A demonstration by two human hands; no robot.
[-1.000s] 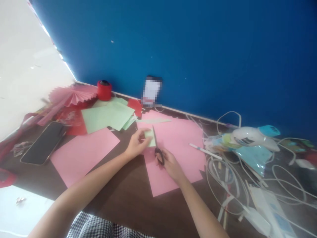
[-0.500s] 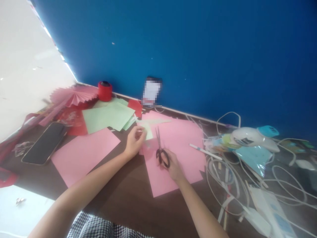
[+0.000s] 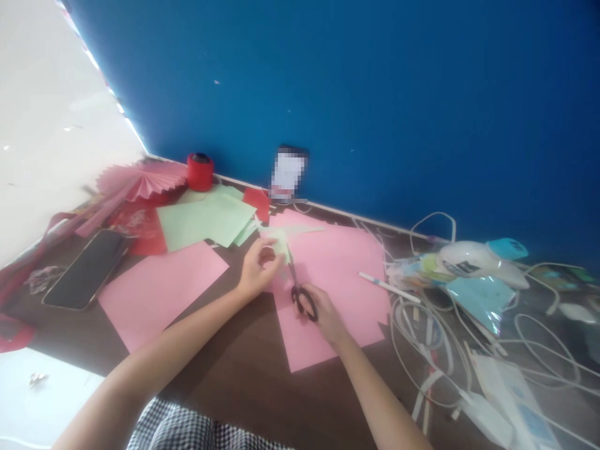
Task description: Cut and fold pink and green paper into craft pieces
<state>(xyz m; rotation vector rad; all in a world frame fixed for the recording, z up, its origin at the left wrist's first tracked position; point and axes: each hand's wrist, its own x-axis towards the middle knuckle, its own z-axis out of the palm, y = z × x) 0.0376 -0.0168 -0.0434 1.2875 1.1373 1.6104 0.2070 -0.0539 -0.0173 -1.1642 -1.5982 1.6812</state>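
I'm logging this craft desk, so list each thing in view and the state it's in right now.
Scissors: held in the right hand, blades at the green scrap.
Green scrap: pinched in the left hand.
Phone: lying flat, screen dark.
Pink fan: spread open.
Red tape roll: standing on end.
Pen: lying on the pink sheet.
White cables: tangled.

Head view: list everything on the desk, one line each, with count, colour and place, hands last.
small pale green paper piece: one, at the left fingertips, over the pink sheet
black-handled scissors: one, blades at the green piece
large pink paper sheets: two, centre and left
light green paper sheets: several, behind
pleated pink paper fan: one, far left
red tape roll: one, by the blue wall
black smartphone: one, left
white pen: one, right of centre
white cables: tangle, right
left hand: pinches the green piece
right hand: holds the scissors
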